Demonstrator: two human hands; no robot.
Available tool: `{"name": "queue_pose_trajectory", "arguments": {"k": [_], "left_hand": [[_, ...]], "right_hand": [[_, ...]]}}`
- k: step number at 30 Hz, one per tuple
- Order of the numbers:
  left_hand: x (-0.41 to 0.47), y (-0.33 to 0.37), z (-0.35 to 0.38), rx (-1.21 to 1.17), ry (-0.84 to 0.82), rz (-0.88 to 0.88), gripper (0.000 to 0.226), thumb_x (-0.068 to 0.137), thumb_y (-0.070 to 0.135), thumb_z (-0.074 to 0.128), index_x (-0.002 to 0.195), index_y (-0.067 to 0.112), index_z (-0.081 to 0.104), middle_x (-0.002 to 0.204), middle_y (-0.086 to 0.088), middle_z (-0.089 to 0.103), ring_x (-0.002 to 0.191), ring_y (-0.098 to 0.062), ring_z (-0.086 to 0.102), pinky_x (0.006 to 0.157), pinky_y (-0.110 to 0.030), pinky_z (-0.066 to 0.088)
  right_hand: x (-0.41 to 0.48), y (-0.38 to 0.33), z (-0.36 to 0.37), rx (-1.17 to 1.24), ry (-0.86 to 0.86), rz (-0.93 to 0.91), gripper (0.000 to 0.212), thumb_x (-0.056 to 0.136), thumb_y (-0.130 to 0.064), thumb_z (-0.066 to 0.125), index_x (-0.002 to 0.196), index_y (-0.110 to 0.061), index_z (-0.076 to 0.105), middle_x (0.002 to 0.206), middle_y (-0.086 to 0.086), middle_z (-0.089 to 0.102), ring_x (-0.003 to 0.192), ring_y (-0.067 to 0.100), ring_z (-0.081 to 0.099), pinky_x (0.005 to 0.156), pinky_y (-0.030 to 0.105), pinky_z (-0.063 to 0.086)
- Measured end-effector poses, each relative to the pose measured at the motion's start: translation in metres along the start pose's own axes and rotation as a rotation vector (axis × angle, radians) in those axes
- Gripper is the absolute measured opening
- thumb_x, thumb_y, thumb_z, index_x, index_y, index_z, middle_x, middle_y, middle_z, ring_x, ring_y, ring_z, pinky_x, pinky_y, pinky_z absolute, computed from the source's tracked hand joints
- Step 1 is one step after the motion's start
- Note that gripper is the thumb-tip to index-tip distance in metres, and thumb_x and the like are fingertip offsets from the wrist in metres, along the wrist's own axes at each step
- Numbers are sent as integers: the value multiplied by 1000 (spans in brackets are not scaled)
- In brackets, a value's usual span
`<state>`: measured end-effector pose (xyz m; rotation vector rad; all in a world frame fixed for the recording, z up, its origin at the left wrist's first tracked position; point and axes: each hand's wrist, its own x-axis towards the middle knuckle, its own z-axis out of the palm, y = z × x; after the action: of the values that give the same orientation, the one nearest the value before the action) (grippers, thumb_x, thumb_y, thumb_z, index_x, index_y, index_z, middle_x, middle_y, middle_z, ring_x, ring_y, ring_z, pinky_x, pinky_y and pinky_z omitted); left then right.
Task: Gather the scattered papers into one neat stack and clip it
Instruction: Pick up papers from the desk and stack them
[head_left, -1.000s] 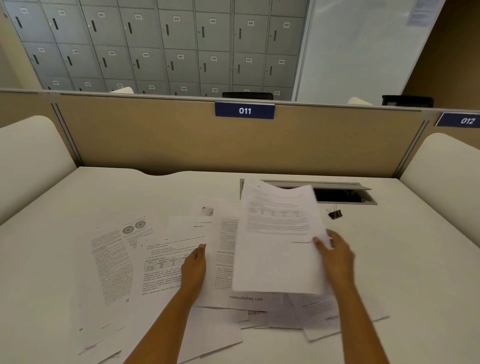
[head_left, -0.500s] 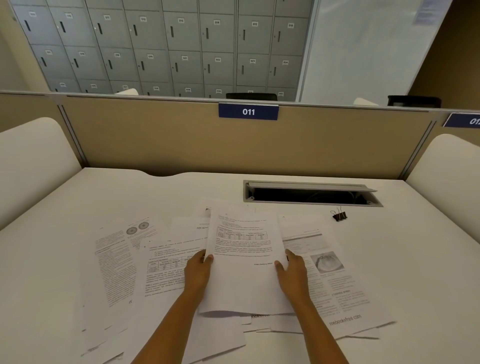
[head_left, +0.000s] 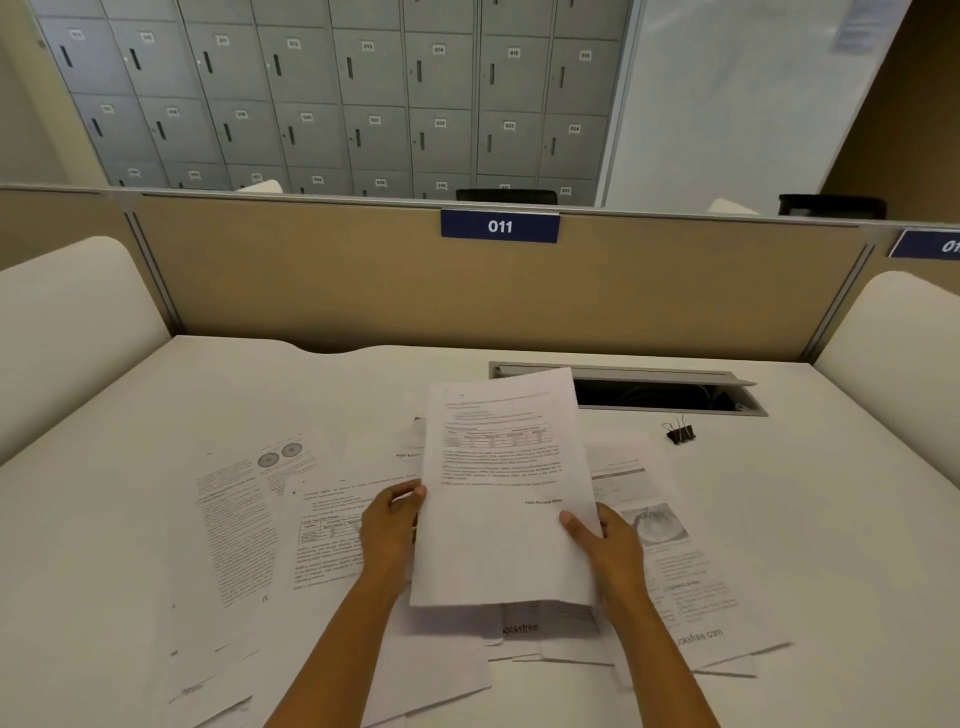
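Observation:
I hold a small stack of printed sheets (head_left: 506, 493) tilted up above the desk. My left hand (head_left: 392, 525) grips its left edge and my right hand (head_left: 605, 535) grips its right edge, thumb on the front. Several loose printed papers lie spread on the white desk (head_left: 831, 519) beneath: a text page with two round figures (head_left: 244, 499) at the left, a page with a table (head_left: 332, 535) beside my left hand, and a page with a photo (head_left: 670, 561) at the right. A black binder clip (head_left: 679, 431) sits on the desk, beyond the papers at the right.
An open cable tray (head_left: 660, 395) is set into the desk behind the papers. A tan partition (head_left: 311, 280) labelled 011 closes the back. White curved side panels (head_left: 67, 322) stand at the left and right. Grey lockers fill the wall beyond.
A second ago my right hand alone held the sheets while my left lay on the papers. Both hands now grip the stack, which has moved left and lifted off the desk.

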<state>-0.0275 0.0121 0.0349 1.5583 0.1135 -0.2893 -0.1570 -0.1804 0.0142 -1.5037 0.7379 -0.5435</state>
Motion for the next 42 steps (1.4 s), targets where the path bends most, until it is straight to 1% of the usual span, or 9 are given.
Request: {"name": "queue_pose_trajectory", "arguments": {"k": [3, 6, 9, 12, 16, 22, 26, 36, 42], "left_hand": [[3, 2, -15, 141, 130, 174, 17, 88, 8, 57, 103, 10, 63, 101, -14, 70, 84, -24, 66, 71, -25, 54], [13, 2, -40, 565, 316, 228, 38, 82, 10, 64, 119, 10, 55, 124, -16, 58, 112, -31, 55, 93, -41, 43], [16, 3, -68, 908, 317, -48, 96, 67, 35, 79, 142, 11, 24, 147, -20, 25, 135, -39, 24, 107, -53, 25], [8, 1, -86, 861, 271, -227, 121, 56, 35, 86, 144, 8, 7, 148, -22, 12, 136, -38, 15, 111, -51, 18], [3, -4, -98, 687, 313, -189, 108, 56, 8, 86, 140, -1, 19, 139, -30, 27, 129, -41, 28, 106, -49, 28], [-4, 0, -104, 546, 117, 30, 38, 76, 2, 70, 114, -1, 61, 113, -19, 65, 101, -32, 59, 82, -32, 44], [-2, 8, -87, 546, 46, 152, 36, 79, 6, 68, 115, 2, 61, 116, -17, 64, 103, -30, 60, 84, -33, 45], [-3, 25, -68, 515, -7, 29, 50, 77, 4, 70, 124, 4, 52, 122, -17, 61, 109, -32, 57, 93, -38, 44], [-37, 107, -89, 772, 189, 388, 38, 80, 7, 65, 118, 8, 58, 110, -21, 65, 100, -35, 59, 77, -31, 37]], "right_hand": [[3, 1, -9, -64, 84, -14, 42, 79, -29, 71, 116, -14, 60, 114, 3, 65, 103, 21, 61, 93, 36, 49], [6, 8, -18, -151, 130, -31, 57, 79, -33, 71, 127, -8, 54, 126, 7, 59, 116, 27, 55, 102, 42, 43], [4, 16, -23, -160, 123, -51, 43, 80, -32, 70, 115, -10, 60, 116, 4, 65, 107, 26, 60, 94, 39, 49], [-1, 17, -23, -187, 113, -118, 25, 82, -26, 68, 104, -16, 61, 96, -4, 65, 94, 21, 63, 74, 19, 48], [-3, 15, -23, -213, 107, -153, 21, 83, -22, 67, 103, -18, 60, 92, -9, 61, 88, 16, 60, 69, 13, 44], [-1, 20, -23, -219, 104, -158, 33, 84, -21, 67, 114, -8, 61, 102, 0, 64, 94, 19, 61, 85, 28, 48], [0, 24, -23, -219, 103, -158, 37, 84, -22, 67, 117, -9, 60, 104, 0, 64, 96, 19, 61, 86, 26, 46], [0, 26, -24, -227, 93, -154, 36, 83, -25, 67, 116, -10, 61, 108, 2, 67, 100, 20, 63, 92, 37, 51], [1, 26, -24, -213, 84, -161, 27, 84, -23, 66, 109, -14, 63, 99, -1, 68, 88, 14, 64, 74, 20, 51]]}}
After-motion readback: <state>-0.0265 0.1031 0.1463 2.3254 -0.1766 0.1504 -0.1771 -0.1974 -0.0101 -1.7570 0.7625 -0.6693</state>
